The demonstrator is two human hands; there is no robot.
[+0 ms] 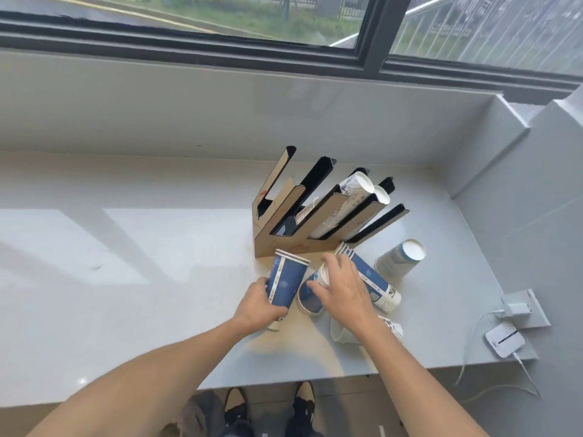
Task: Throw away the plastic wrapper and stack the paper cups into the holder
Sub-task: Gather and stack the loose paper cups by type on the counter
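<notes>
Blue paper cups (285,283) gripped in both hands (258,305).

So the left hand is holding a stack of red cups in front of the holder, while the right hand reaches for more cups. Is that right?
Not quite: the cups in the left hand are blue, not red, as the head view shows. The rest holds: they are in front of the holder, and the right hand reaches over more cups.

Bright daylight from the window (220,23), glare patches on the counter (126,247), wide-angle edge bending
</notes>
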